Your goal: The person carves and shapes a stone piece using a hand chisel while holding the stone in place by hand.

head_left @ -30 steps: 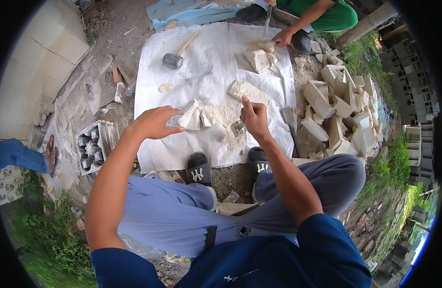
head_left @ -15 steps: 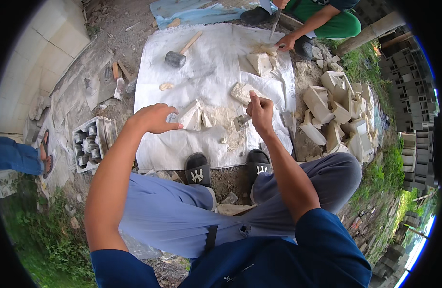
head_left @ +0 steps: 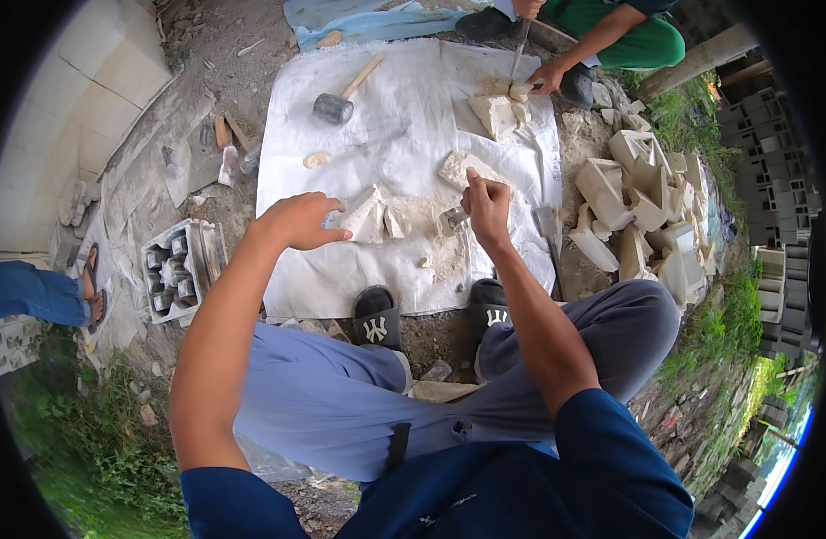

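Note:
My right hand (head_left: 487, 212) is closed around the handle of a small hammer-like tool; its grey metal head (head_left: 452, 218) hangs over pale rubble. My left hand (head_left: 303, 221), thumb and fingers apart, hovers beside a broken cream-coloured chunk (head_left: 365, 216). A small grey thing (head_left: 331, 219) shows between its thumb and fingers, too hidden to name. Right of that chunk lies a smaller broken piece (head_left: 398, 216) amid crumbs. Beyond my right hand rests a flat pale slab (head_left: 464, 170). All of this is on a white woven sheet (head_left: 404, 94).
A black-headed mallet (head_left: 333, 109) lies at the sheet's far left. Pale broken blocks (head_left: 646, 198) are heaped on the right. Across from me, a co-worker's hand (head_left: 547, 77) steadies a piece under a metal rod (head_left: 520, 49). A grey-filled crate (head_left: 172, 269) stands left.
The view has shifted slightly, moving the scene a little to the right in the picture. My hands keep nearly the same poses. The co-worker's rod now meets a pale piece.

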Demonstrator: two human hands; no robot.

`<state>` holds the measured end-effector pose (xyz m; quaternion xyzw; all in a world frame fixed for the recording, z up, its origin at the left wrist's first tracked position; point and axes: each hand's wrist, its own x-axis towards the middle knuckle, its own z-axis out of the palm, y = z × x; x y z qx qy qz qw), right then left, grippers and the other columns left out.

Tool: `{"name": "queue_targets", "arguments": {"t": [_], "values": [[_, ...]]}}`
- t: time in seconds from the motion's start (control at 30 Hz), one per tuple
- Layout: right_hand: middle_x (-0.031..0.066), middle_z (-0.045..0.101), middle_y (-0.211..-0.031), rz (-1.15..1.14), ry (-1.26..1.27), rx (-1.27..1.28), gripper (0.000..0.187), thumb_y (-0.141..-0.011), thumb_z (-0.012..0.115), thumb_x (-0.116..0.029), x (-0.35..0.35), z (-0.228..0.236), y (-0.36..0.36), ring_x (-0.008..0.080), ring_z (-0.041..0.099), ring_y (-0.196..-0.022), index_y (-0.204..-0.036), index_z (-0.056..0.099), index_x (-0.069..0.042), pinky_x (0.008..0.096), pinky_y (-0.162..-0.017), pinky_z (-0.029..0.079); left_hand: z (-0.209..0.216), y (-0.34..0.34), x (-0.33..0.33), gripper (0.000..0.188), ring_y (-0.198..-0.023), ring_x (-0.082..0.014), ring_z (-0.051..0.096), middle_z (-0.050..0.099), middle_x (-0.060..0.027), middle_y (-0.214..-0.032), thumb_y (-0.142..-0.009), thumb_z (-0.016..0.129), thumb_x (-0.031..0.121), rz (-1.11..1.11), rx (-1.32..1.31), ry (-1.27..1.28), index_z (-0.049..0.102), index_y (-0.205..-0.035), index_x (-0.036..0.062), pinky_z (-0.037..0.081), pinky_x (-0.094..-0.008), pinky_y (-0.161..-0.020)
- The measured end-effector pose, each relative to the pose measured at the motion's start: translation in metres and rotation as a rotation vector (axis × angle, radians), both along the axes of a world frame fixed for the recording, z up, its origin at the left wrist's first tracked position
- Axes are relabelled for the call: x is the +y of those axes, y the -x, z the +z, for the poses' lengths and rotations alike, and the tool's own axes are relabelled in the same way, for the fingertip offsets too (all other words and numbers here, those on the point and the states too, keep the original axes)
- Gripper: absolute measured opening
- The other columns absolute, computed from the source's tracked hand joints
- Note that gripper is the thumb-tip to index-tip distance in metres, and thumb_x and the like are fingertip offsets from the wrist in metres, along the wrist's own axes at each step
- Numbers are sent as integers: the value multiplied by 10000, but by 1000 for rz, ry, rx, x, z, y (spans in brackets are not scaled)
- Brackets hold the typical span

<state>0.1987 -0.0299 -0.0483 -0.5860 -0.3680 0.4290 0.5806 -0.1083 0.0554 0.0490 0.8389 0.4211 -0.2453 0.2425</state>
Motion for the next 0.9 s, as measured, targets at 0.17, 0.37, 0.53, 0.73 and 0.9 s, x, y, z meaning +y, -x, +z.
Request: {"name": "queue_targets", "arguments": {"t": [0.17,0.37,0.53,0.73,0.9], "values": [[-30,309,-478,-14,-173,220,600,-1054,545,-276,-2,47,-3,83,241,-453,-513,341,-117,308,-472,212,-2,-5,4,531,-1167,-328,612,646,-142,-1239,-940,643,494,-22,-96,-67,623,-1321,123,491,-425,-998],[-36,428,-560,157,77,-85,493,-1029,578,-240,-21,-30,-3,63,377,-532,-592,463,-42,297,-496,298,-12,-22,30,538,-1189,-335,602,641,-157,-1256,-947,624,498,-24,-12,3,614,-1339,129,483,-441,-1008],[-6,509,-591,197,157,-84,425,-1006,591,-218,-19,-32,-5,72,451,-584,-643,533,-3,288,-545,360,-1,-42,47,533,-1219,-331,592,626,-157,-1303,-956,617,490,13,-43,-11,606,-1351,133,478,-431,-1025],[187,701,-796,442,363,-511,349,-920,686,-308,-20,-8,-22,276,657,-704,-877,694,38,389,-720,519,-8,-71,23,495,-1215,-329,599,617,-143,-1320,-972,608,452,111,-349,-110,598,-1361,147,485,-416,-1024],[160,715,-782,282,134,-621,326,-946,675,-263,-20,6,-14,235,683,-712,-837,688,45,351,-690,522,-7,-72,-2,461,-1160,-331,624,643,-137,-1264,-963,624,417,-20,-347,-80,621,-1321,125,496,-432,-991]]}}
